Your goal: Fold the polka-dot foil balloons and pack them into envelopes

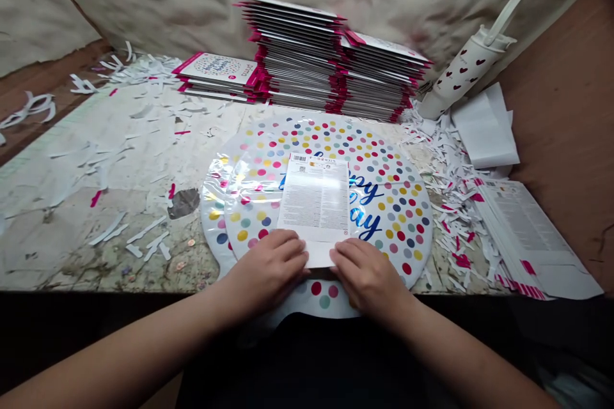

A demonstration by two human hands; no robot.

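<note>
At six o'clock, left hand (266, 271) and right hand (368, 276) rest flat and apart, clamping nothing, fingertips at the lower end of a printed white label (314, 201) lying on two stacked polka-dot foil balloons (398, 230).

Left hand (266, 271), right hand (368, 280) on printed paper sheet (314, 201)

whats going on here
A person is working with both bare hands at a table strewn with paper scraps. Their left hand and right hand rest on the lower end of a white printed card, which lies on a polka-dot foil balloon. A second foil balloon sits partly under it. Stacks of pink-edged packages stand behind.
</note>
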